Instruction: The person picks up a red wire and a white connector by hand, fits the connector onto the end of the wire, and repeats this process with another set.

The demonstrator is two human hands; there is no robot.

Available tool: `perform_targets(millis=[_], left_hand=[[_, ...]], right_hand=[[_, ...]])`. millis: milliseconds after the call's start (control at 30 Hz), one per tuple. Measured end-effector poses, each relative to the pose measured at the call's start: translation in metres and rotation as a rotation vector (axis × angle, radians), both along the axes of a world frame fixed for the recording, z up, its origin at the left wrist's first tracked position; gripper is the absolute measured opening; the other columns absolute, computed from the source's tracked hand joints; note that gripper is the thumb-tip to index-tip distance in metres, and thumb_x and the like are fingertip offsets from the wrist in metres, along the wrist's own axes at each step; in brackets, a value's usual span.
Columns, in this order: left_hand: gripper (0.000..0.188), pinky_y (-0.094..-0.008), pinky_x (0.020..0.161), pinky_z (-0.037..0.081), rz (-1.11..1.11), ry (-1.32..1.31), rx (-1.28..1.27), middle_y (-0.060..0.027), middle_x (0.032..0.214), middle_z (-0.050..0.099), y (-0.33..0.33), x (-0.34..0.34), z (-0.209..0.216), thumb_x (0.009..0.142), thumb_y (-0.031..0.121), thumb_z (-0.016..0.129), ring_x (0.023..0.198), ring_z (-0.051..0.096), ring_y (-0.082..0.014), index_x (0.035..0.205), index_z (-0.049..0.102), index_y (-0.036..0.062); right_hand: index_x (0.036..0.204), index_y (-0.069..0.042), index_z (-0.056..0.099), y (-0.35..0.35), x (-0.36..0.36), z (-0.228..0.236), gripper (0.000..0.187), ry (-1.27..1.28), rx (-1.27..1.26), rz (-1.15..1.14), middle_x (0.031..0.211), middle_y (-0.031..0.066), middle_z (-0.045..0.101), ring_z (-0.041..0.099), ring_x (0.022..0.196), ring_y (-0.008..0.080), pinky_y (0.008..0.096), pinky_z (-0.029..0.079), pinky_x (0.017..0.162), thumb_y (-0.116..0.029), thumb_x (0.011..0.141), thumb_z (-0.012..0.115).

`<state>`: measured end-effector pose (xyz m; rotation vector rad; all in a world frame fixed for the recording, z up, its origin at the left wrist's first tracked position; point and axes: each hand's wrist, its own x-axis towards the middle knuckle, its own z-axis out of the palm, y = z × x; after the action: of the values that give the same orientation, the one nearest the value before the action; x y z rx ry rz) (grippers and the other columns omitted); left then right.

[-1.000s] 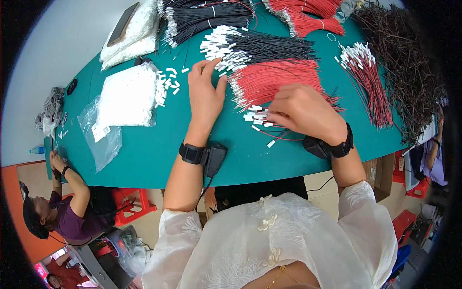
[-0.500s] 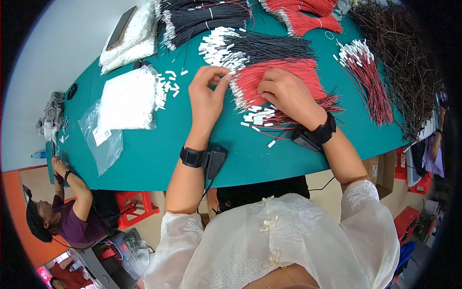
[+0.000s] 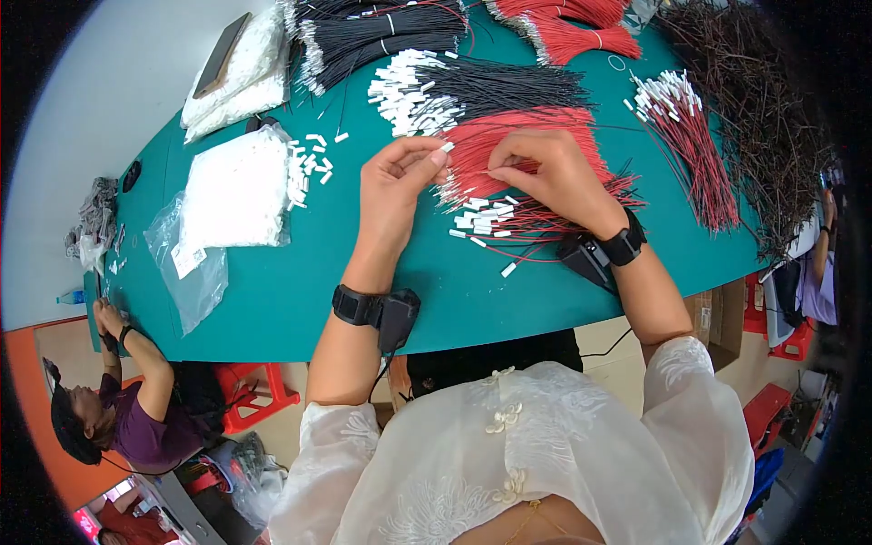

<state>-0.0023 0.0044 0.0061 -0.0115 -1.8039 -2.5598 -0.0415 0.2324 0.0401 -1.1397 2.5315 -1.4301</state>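
My left hand (image 3: 395,186) pinches a small white connector housing (image 3: 446,146) between thumb and fingertips. Close by on its right, my right hand (image 3: 556,173) is closed in a pinch on the end of a red wire, above a spread bundle of red wires (image 3: 472,150). The housing and the wire end are apart. Beyond the red bundle lie black wires (image 3: 518,86) with white housings on their left ends. Below my hands, red wires with white housings (image 3: 484,214) form a small pile.
Left of my hands are loose white housings (image 3: 304,173) and a clear bag of housings (image 3: 236,195). Tied black bundles (image 3: 386,36) and red bundles (image 3: 590,41) lie at the back. On the right is a dark tangled heap (image 3: 745,118). A co-worker (image 3: 145,400) sits at left.
My right hand has lifted slightly from the red bundle, with a wire end now in its fingertips. My left hand has turned a little, and the white housing shows more plainly.
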Motion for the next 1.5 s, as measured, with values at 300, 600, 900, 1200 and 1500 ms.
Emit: perform_targets(millis=[300, 600, 900, 1200, 1500], left_hand=[[0.015, -0.0251, 0.072, 0.056, 0.005, -0.009, -0.051, -0.0101, 0.093, 0.073, 0.001, 0.002, 0.004, 0.095, 0.004, 0.068, 0.078, 0.068, -0.0126, 0.108, 0.069, -0.0036], [0.014, -0.0266, 0.075, 0.059, -0.073, -0.061, 0.092, -0.0115, 0.095, 0.073, 0.011, 0.007, 0.008, 0.096, 0.005, 0.068, 0.081, 0.071, -0.0151, 0.107, 0.069, -0.0032], [0.015, -0.0252, 0.075, 0.058, -0.002, 0.006, 0.016, -0.0110, 0.095, 0.074, 0.009, 0.006, 0.006, 0.095, 0.005, 0.069, 0.082, 0.071, -0.0139, 0.107, 0.069, -0.0033], [0.016, -0.0233, 0.075, 0.056, 0.007, 0.043, -0.176, -0.0074, 0.092, 0.072, 0.014, 0.010, 0.010, 0.094, 0.004, 0.070, 0.082, 0.069, -0.0109, 0.107, 0.069, -0.0046], [0.015, -0.0224, 0.075, 0.055, -0.008, 0.067, -0.188, -0.0063, 0.094, 0.072, 0.014, 0.010, 0.009, 0.094, 0.003, 0.071, 0.083, 0.068, -0.0100, 0.106, 0.069, -0.0047]], right_hand=[[0.093, 0.002, 0.068, -0.001, 0.002, 0.005, 0.011, -0.020, -0.032, -0.027, 0.086, 0.0084, 0.072, 0.068, 0.076, 0.0166, 0.0291, 0.055, 0.070, -0.002, 0.086, 0.075], [0.097, 0.000, 0.072, -0.013, 0.014, 0.009, 0.013, -0.090, -0.097, -0.078, 0.082, 0.0065, 0.069, 0.063, 0.070, 0.0118, 0.0269, 0.050, 0.059, -0.003, 0.085, 0.075], [0.093, -0.001, 0.074, -0.009, 0.016, 0.014, 0.011, 0.239, -0.111, -0.125, 0.081, 0.0069, 0.068, 0.063, 0.069, 0.0139, 0.0266, 0.048, 0.057, -0.002, 0.083, 0.077], [0.090, -0.001, 0.073, -0.005, 0.012, 0.018, 0.013, 0.504, -0.080, -0.157, 0.082, 0.0102, 0.069, 0.067, 0.074, 0.0249, 0.0330, 0.053, 0.063, 0.000, 0.079, 0.079], [0.088, -0.001, 0.071, -0.005, 0.013, 0.020, 0.013, 0.552, -0.020, -0.144, 0.081, 0.0099, 0.068, 0.066, 0.075, 0.0265, 0.0357, 0.053, 0.065, -0.002, 0.077, 0.079]])
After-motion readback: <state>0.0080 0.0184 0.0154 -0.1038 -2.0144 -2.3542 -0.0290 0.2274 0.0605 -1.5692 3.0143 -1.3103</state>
